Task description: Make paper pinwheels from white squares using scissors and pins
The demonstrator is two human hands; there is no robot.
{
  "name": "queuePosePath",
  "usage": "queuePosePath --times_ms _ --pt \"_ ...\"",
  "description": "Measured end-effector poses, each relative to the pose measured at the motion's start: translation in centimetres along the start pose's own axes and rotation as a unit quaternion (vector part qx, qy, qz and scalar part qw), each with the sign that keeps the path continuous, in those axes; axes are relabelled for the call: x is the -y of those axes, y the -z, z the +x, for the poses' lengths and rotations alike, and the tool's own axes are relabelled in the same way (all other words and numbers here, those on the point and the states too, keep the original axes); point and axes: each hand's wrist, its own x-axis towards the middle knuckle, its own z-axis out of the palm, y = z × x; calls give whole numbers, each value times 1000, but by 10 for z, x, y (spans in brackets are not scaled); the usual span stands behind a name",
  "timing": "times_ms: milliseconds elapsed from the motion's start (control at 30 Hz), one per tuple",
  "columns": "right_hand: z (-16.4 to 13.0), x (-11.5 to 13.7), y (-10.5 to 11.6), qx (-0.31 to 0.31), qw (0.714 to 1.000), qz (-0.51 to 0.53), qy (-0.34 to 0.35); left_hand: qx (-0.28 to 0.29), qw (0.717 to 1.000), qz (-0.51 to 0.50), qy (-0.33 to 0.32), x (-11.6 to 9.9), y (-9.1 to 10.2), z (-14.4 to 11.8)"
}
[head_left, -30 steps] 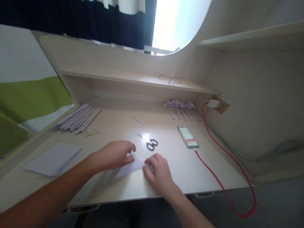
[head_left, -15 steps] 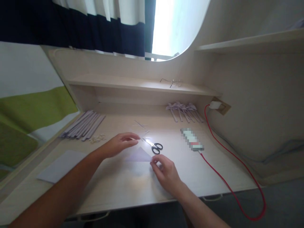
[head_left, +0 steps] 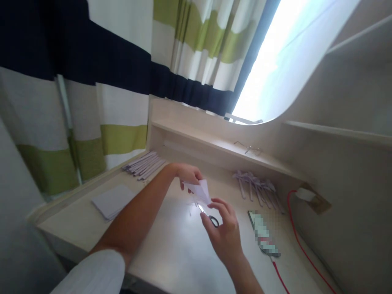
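Observation:
My left hand [head_left: 189,175] is raised over the desk, its fingers closed on a pale folded sheet of paper [head_left: 202,192]. The sheet is lifted off the surface and tilted, with its fold spreading a little. My right hand [head_left: 225,224] is just below and to the right; its fingertips are at the paper's lower corner, thumb and forefinger apart. Between the hands and partly behind the right thumb lie scissors [head_left: 213,221] with black handles. Small paper scraps [head_left: 190,212] lie beside the blades.
Rolled paper sticks [head_left: 143,165] are piled at the back left, near a stack of paper sheets [head_left: 113,200]. Several paper flowers on stems [head_left: 255,183] lie at the back right. A phone [head_left: 263,234] with a red cable [head_left: 306,249] is at right. Glasses [head_left: 249,149] rest on the shelf.
The folded paper has come up off the desk, and my left hand has taken hold of it. My right hand's pinch on its corner has loosened. The view has swung left and tilted.

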Motion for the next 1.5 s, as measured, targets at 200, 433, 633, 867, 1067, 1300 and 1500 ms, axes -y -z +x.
queuePosePath --times_ms 200,433,633,867,1067,1300,1500 --pt "37 109 -18 126 960 158 192 -89 995 23 -28 -51 7 -10" --pt "46 77 -1 10 977 188 102 -165 976 14 -143 -36 -10 -18" --pt "48 2 30 -81 978 122 -147 -204 957 14 -205 -13 -14 -46" --pt "74 -30 3 98 955 207 -186 -256 930 51 -260 -28 -20 -33" --pt "73 -40 -8 49 973 120 -193 -273 928 77 -243 -20 -21 -2" --pt "73 -44 -9 28 979 71 -189 -313 919 105 -216 -20 -22 4" --pt "67 -47 -8 29 975 95 -200 -293 923 82 -234 -20 -23 -1"
